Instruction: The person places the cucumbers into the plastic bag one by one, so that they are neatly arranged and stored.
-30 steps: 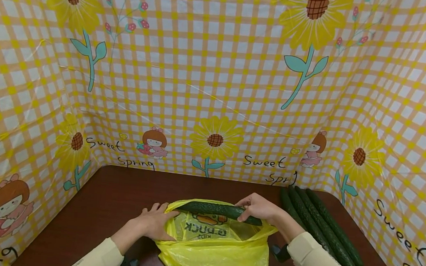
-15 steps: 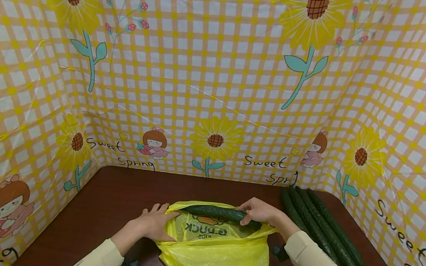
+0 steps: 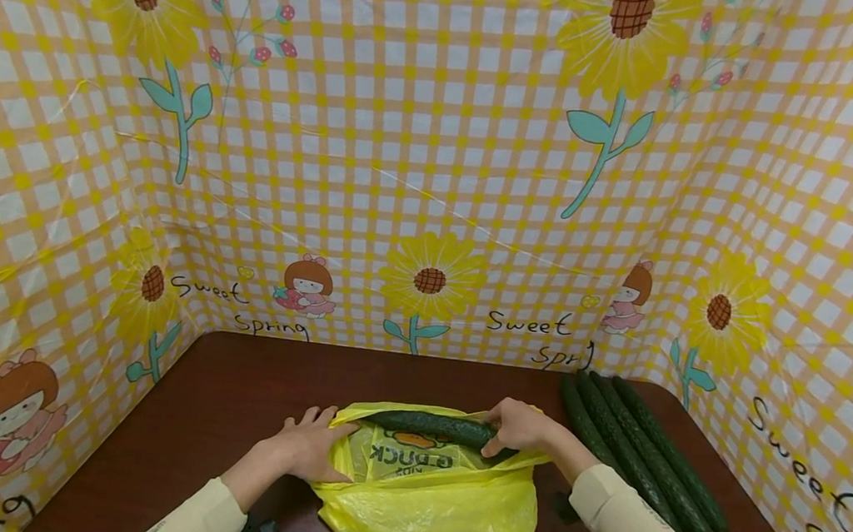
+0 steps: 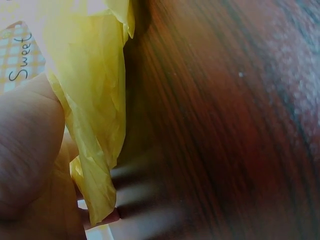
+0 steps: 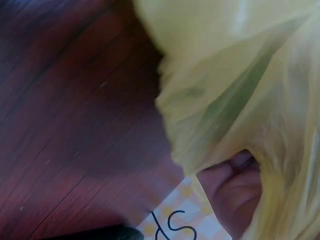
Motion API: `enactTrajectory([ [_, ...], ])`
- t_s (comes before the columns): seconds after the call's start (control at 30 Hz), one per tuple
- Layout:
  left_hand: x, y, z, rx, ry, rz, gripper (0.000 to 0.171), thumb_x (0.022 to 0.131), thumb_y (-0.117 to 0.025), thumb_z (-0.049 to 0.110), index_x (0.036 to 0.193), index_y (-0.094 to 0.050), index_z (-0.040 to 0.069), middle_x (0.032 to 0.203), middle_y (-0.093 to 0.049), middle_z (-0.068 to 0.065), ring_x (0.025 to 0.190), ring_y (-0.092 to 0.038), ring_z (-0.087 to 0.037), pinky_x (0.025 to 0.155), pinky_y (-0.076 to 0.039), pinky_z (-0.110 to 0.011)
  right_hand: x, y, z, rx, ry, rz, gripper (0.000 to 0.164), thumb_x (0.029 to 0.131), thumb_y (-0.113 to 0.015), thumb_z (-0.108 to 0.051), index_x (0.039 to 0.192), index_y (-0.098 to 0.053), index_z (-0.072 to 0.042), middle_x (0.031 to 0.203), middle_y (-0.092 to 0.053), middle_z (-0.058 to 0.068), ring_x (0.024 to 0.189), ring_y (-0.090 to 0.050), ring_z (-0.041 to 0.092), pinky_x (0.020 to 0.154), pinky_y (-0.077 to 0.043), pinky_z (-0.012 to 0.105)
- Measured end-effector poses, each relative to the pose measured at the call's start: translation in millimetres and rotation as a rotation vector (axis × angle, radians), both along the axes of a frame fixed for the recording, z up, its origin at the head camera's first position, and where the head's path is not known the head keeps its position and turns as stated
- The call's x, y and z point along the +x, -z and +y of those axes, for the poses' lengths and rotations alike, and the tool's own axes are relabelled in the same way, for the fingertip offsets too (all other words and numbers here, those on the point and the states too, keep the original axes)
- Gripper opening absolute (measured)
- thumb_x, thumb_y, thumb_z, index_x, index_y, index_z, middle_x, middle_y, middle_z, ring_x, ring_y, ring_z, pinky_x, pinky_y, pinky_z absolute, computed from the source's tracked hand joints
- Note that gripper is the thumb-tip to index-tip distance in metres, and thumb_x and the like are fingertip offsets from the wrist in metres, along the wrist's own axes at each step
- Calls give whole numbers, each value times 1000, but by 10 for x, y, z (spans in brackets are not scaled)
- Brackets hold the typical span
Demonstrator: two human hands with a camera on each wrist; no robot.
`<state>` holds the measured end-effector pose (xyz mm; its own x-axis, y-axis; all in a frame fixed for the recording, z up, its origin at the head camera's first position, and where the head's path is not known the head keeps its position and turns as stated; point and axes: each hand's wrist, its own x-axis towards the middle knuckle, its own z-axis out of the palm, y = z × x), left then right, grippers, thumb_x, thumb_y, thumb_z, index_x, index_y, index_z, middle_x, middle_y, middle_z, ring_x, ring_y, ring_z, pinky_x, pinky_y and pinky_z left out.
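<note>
A yellow plastic bag [image 3: 427, 521] with a duck print lies with its mouth spread wide. My left hand [image 3: 307, 447] is at the left side of the mouth, thumb and fingers spread apart against the rim; in the left wrist view the bag's film [image 4: 95, 85] hangs past the fingers. My right hand [image 3: 522, 428] reaches into the right side of the mouth and grips the right end of a dark green cucumber [image 3: 425, 424], which lies crosswise inside. In the right wrist view the bag [image 5: 240, 75] covers most of that hand [image 5: 235, 192].
Several more cucumbers [image 3: 652, 459] lie side by side on the dark wooden table [image 3: 260, 378], to the right of the bag. Checked sheets with sunflower prints [image 3: 441, 175] rise as walls at the back and both sides.
The cucumber's right end has dropped lower into the bag, and my right hand has shifted slightly right and down with it. The left hand has stayed in place.
</note>
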<state>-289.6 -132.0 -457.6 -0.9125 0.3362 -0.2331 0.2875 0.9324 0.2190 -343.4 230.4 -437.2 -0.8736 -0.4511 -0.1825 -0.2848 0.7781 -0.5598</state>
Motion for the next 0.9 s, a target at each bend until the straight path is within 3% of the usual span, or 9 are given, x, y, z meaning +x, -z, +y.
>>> enactTrajectory([
  [0.17, 8, -6, -7, 1, 3, 6, 81, 83, -77, 58, 152, -46, 29, 162, -29, -16, 148, -27, -45, 108, -28, -73, 30, 2, 30, 76, 29, 58, 39, 79, -86, -11, 113, -74, 5, 121, -70, 22, 109, -67, 39, 87, -56, 51],
  [0.23, 8, -2, -9, 5, 6, 8, 81, 83, -77, 57, 152, -46, 28, 162, -29, -16, 147, -28, -45, 108, -28, -73, 36, 0, 45, 100, 42, 77, 20, 82, -84, -14, 87, -74, 2, 92, -72, 10, 77, -67, 26, 69, -56, 39],
  [0.3, 3, 4, -11, 4, 7, 10, 81, 83, -77, 58, 152, -46, 29, 162, -30, -16, 147, -28, -46, 108, -28, -73, 37, 1, 61, 115, 59, 97, 32, 84, -82, -18, 64, -61, -6, 64, -55, -2, 53, -44, 13, 53, -38, 28],
  [0.4, -3, 6, -12, 0, 5, 11, 81, 83, -76, 59, 152, -46, 29, 162, -30, -16, 147, -28, -45, 108, -28, -73, 42, 12, 76, 117, 87, 109, 59, 87, -80, -22, 54, -32, -18, 54, -16, -7, 52, -9, 10, 53, -16, 27],
  [0.53, -3, 8, -12, 1, 1, 9, 81, 82, -76, 59, 152, -46, 30, 162, -30, -16, 147, -28, -45, 108, -28, -73, 62, 22, 72, 133, 119, 138, 64, 88, -80, -25, 52, -27, -21, 52, -12, -8, 50, -6, 9, 51, -14, 25],
  [0.7, -6, 27, -13, 12, 4, 1, 81, 83, -76, 59, 152, -46, 30, 162, -29, -16, 148, -27, -45, 108, -27, -73, 87, 10, 51, 157, 143, 158, 62, 86, -81, -27, 51, -31, -19, 51, -15, -7, 47, -9, 8, 49, -16, 24],
  [0.73, -6, 28, -15, 14, 6, 0, 81, 83, -76, 59, 152, -46, 29, 162, -29, -16, 148, -27, -45, 108, -27, -73, 92, 4, 49, 151, 143, 162, 56, 86, -81, -26, 51, -39, -18, 50, -20, -7, 47, -13, 9, 49, -19, 24],
  [0.83, -12, 37, -25, 14, 9, 3, 81, 83, -76, 59, 152, -47, 29, 162, -29, -16, 148, -27, -45, 108, -27, -73, 104, -9, 61, 101, 139, 185, 27, 84, -83, -22, 68, -69, -6, 62, -57, -3, 51, -46, 11, 50, -41, 26],
  [0.9, -10, 32, -31, 13, 11, 10, 81, 83, -76, 59, 152, -47, 29, 162, -29, -16, 147, -28, -45, 108, -28, -73, 100, -5, 79, 57, 139, 188, 23, 83, -84, -20, 93, -77, 0, 87, -74, 8, 72, -66, 21, 62, -55, 34],
])
